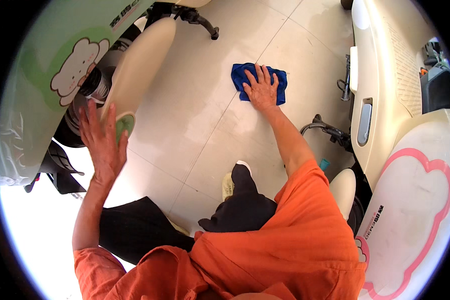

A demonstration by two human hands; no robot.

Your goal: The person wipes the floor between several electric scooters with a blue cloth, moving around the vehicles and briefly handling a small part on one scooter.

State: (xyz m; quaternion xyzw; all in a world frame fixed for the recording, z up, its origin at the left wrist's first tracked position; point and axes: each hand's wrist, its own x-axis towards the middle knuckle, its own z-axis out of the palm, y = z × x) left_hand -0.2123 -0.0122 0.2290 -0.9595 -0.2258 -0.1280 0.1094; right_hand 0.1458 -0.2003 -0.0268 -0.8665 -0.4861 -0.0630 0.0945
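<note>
Your orange shirt (285, 235) fills the lower part of the view, since you are bent well forward. Your right hand (262, 94) lies palm down with its fingers spread wide, flat on a blue cloth (239, 75); it isn't pinching the fabric, and that broad contact probably spreads your pressure across it. You have the cloth, slightly rumpled, on the pale tiled floor (205, 95), over a dark grout line, between 2 parked scooters.

Your left hand (102, 142) also has its fingers spread, set over the lower end of a cream mudguard (145, 65), beside its green oval patch (125, 124). You seem to be bracing there for balance, though I cannot tell how firmly you press. Beyond those fingers you have a black wheel (67, 131), then a pale green body panel (27, 100) bearing a white cartoon animal (77, 70).

To your right, the other scooter shows a cream body (380, 75) and a black kickstand (335, 132), with a pink cloud outline (391, 156) on a white panel nearer you. Below your arms, a pale yellow shoe (228, 186) and your black trousers (135, 225) show, your legs apparently parted to steady the lean.
</note>
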